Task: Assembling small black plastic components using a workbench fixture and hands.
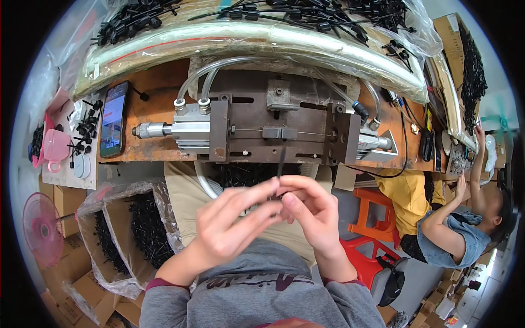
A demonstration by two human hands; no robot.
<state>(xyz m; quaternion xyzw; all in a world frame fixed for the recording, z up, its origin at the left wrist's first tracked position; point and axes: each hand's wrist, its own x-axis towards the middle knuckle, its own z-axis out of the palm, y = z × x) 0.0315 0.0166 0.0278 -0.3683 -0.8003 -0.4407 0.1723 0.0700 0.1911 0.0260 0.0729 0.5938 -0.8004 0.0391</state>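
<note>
A thin dark rod (pixel 281 163) stands out from the meeting fingertips of both hands, pointing away from the wearer toward the metal fixture (pixel 240 143). The left grip (pixel 232 221) has its fingers bent inward and blurred; the right grip (pixel 313 210) has thumb and forefinger curled close to each other. Fingertips meet around the rod's near end, but I cannot tell which grip is clamped on it or whether either is slightly apart.

The rod lies just beyond both grips, between them, its far end near the fixture's front edge. Holding it by one end probably leaves the rest free and visible. Ahead of the grips, a pair of small metal blocks (pixel 279 133) sits mid-fixture, between two cylinders (pixel 191 134) that face each other, presumably so that both work on the same line.

Dark parts (pixel 249 175) lie just beyond the left grip, under the fixture's edge, likely kept there for easy reach. Well beyond both grips, more black pieces (pixel 295 13) are heaped on the counter (pixel 156 112), perhaps to leave the near side free.
</note>
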